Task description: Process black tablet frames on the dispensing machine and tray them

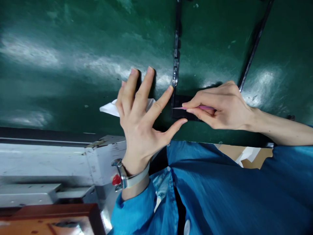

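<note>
My right hand [223,104] is closed in a pinch around pink tweezers [193,107]. Their thin metal tip points left, at the near end of a long black strip [175,62]. Under the tip lies a flat black piece [183,101], partly covered by my right fingers. My left hand [141,117] is spread open, palm down, with its index fingertip at the black strip and its thumb beside the black piece. Beneath the left hand is a folded white paper or cloth [110,108], mostly hidden.
The bench top [85,81] is glossy green. A second black strip [255,45] lies slanted to the right. Below the bench edge at left are a white metal frame [44,160] and a reddish-brown stool or box [56,218]. Cardboard [227,151] shows near my lap.
</note>
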{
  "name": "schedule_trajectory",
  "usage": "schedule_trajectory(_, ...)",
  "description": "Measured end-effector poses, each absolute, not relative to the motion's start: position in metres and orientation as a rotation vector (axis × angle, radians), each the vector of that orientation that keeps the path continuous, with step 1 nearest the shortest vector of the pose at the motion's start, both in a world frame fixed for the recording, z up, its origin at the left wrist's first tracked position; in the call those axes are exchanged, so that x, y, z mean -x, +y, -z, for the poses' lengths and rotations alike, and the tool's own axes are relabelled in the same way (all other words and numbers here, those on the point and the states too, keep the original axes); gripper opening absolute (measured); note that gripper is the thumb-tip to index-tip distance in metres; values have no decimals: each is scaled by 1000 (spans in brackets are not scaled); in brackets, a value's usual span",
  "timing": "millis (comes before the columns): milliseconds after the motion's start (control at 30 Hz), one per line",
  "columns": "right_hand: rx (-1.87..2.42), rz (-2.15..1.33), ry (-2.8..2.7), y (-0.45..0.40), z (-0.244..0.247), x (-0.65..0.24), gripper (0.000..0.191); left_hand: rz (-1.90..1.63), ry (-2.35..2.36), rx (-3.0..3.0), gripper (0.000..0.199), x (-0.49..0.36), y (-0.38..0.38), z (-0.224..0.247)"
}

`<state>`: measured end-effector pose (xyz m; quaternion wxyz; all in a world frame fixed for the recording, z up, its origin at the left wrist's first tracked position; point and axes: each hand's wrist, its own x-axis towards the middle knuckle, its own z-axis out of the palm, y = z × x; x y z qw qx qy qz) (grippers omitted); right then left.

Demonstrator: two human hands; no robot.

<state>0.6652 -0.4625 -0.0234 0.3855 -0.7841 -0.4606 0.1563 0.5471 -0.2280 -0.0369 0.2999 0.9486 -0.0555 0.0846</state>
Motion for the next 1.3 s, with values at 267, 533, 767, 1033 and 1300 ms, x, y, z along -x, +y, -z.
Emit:
schedule_trajectory(267,2045,-455,-1152,-462,21,-663,30,-226,-180,-2526,75,-547,-227,39)
schedule_trajectory(533,2049,-375,-1113,-462,22,-663,21,-43,-7,-2472,60,-549,-229,33)
schedule_trajectory(767,2020,-363,-1137,-463,23,-663,16,-29,-9,-2448,64,-550,-228,32)
schedule_trajectory(1033,2083,-387,-1069,-461,21,-662,28,34,35,-2422,65,-551,-228,32)
schedule_trajectory(1300,2049,-421,-1037,-461,23,-662,24,-58,-50,-2478,48,-550,-223,21)
